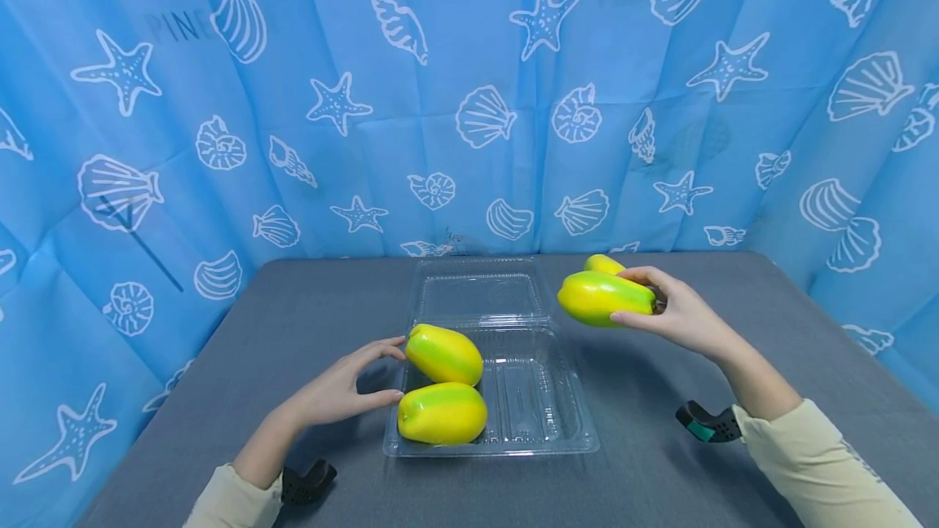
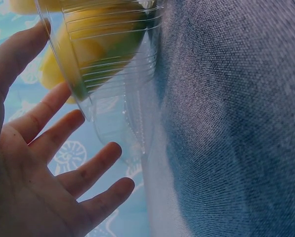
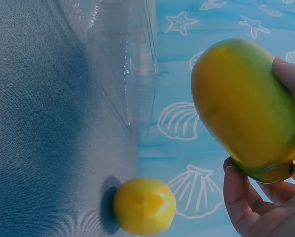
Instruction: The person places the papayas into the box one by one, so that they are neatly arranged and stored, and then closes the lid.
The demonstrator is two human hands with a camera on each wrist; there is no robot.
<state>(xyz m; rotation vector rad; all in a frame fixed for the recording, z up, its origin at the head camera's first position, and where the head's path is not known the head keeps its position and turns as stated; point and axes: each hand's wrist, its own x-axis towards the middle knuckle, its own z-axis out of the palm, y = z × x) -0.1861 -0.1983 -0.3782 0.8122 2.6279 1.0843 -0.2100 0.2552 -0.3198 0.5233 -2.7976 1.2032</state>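
My right hand grips a yellow-green papaya by its stem end, raised above the table right of the clear plastic container. Seen from the right wrist, the thumb lies on one side of it and the fingers on the other. Two more papayas, a rear one and a front one, lie side by side in the container's left half. My left hand is at the container's left edge with fingers spread; in the left wrist view its fingertips are right at the clear rim.
Another papaya sits on the grey table at the back right, partly behind the held one in the head view. The container's hinged lid lies folded back behind it. A blue shell-patterned curtain hangs around the table.
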